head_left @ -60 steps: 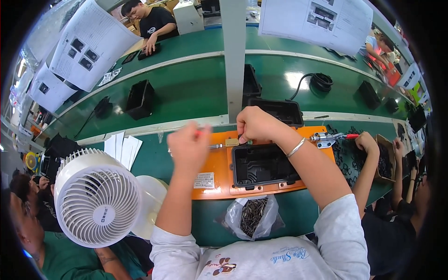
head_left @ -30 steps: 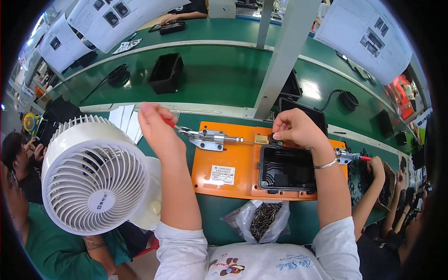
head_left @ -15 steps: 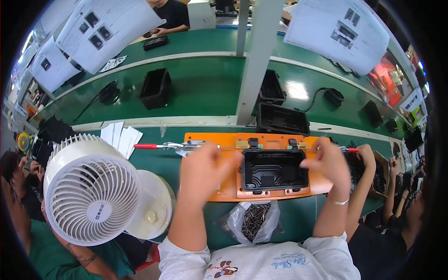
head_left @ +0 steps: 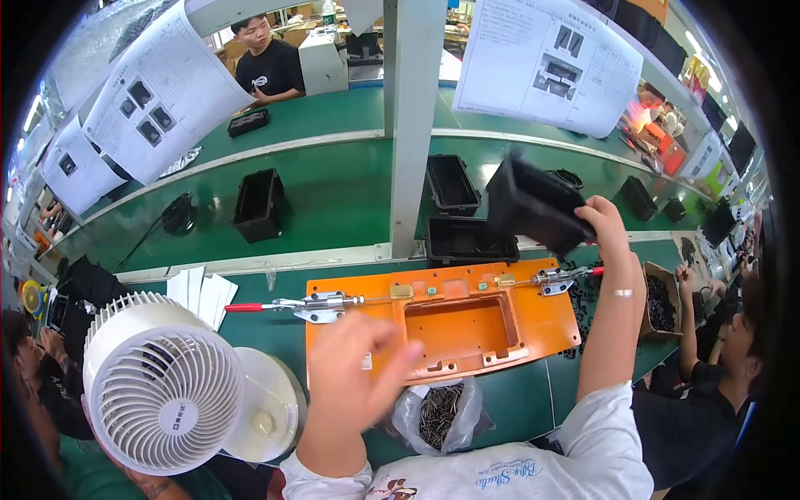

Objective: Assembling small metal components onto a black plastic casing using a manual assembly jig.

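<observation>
A black plastic box (head_left: 533, 207), tilted and blurred by motion, hangs in the air over the back edge of the bench, pinched at its right end by my right hand (head_left: 607, 227). Above the left part of the orange fixture (head_left: 546, 321) is my left hand (head_left: 354, 362), blurred, thumb and fingers apart, with nothing in it. The fixture's rectangular recess (head_left: 458, 329) shows its bare orange bottom. A toggle clamp (head_left: 321, 306) with a red handle is mounted on the fixture's left side, and a second toggle clamp (head_left: 557, 282) on its right.
In front of the fixture sits a plastic bag of screws (head_left: 440, 414). A white fan (head_left: 171, 383) stands at the left, near some white paper strips (head_left: 202, 287). Black boxes (head_left: 454, 183) rest on the green shelf behind a grey post (head_left: 414, 125). Co-workers sit on both sides.
The black box has come out of the fixture's recess and moved up and back in my right hand. My left hand remains over the fixture's left part. The whole view has shifted.
</observation>
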